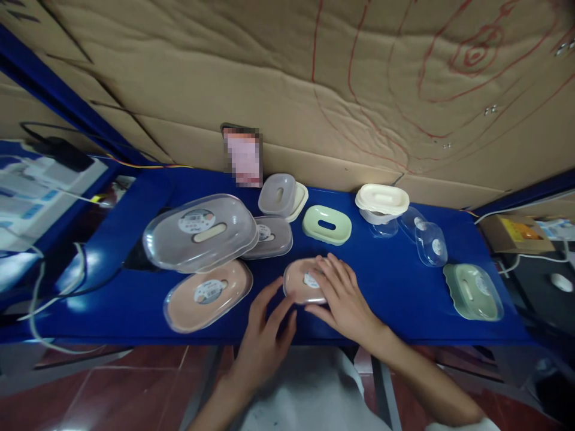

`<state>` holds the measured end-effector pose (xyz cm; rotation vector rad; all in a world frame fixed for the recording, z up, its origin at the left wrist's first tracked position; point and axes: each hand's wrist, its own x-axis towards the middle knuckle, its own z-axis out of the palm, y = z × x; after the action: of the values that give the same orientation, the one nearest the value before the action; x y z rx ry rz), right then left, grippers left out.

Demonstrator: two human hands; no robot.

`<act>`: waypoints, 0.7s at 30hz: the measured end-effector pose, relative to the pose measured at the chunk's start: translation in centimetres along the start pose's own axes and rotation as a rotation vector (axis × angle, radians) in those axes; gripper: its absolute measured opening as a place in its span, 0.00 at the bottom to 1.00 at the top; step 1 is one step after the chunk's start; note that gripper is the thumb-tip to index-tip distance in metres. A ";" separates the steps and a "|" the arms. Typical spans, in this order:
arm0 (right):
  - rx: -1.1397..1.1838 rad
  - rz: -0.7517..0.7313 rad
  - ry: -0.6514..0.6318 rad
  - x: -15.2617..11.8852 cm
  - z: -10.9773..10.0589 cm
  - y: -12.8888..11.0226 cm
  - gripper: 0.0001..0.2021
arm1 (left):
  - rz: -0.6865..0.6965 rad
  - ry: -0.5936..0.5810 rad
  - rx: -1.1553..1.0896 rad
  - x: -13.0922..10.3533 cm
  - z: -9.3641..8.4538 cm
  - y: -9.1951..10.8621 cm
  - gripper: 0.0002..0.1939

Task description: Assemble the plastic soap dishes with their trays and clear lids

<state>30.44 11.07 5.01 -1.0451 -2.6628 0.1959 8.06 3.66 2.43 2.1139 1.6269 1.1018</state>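
Your left forearm (227, 392) slants in from the near left, and your left hand (268, 326) has its fingers loosely curved and spread apart, reaching far and to the right. Your right forearm (417, 365) comes from the near right; your right hand (344, 290) extends toward the far left, back upward, fingers stretched out, thumb set apart. Your hands are near each other without touching.

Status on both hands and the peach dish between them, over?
Right hand over right end of peach dish. Left hand open at its left edge. Dish flat on table; green dish just behind.
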 end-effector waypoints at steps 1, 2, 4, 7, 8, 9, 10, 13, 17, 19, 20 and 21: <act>0.041 0.044 0.009 0.4 -0.1 -0.4 0.33 | 0.039 0.067 0.015 -0.3 -0.1 0.3 0.31; 0.097 0.070 0.016 0.9 -0.2 -0.9 0.33 | 0.093 0.113 0.016 -0.6 -0.2 0.7 0.28; 0.221 0.063 0.028 1.8 -0.4 -1.6 0.33 | 0.202 0.127 -0.004 -1.0 -0.3 1.1 0.24; 0.308 0.019 0.054 2.9 -0.6 -1.3 0.31 | 0.255 0.093 0.006 -1.5 -0.2 1.3 0.20; 0.297 0.036 0.070 3.2 -0.6 -0.7 0.30 | 0.251 0.094 0.018 -1.5 -0.1 1.2 0.19; 0.264 0.074 0.084 3.3 -0.6 0.2 0.30 | 0.248 0.099 0.026 -1.6 0.0 1.2 0.19; 0.215 0.125 0.088 3.4 -0.6 1.2 0.31 | 0.251 0.098 0.026 -1.6 0.2 1.2 0.19; 0.007 0.263 0.073 2.6 -0.6 4.7 0.30 | 0.294 0.042 -0.013 -1.6 0.5 1.3 0.18; -0.152 0.344 0.085 -0.9 -1.6 7.5 0.19 | 0.396 -0.043 -0.072 -1.0 1.0 2.1 0.18; -0.105 0.339 0.074 -3.2 -2.5 7.5 0.17 | 0.431 -0.089 -0.084 -0.3 1.5 2.7 0.20; -0.060 0.323 0.055 -4.3 -3.1 7.2 0.17 | 0.444 -0.122 -0.071 0.2 1.8 2.9 0.21; -0.006 0.301 0.028 -5.2 -3.7 6.8 0.18 | 0.457 -0.159 -0.044 0.6 2.1 3.2 0.23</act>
<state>39.61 12.57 5.99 -1.4367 -2.4709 0.2302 11.84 3.67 3.17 2.5413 1.0662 1.0393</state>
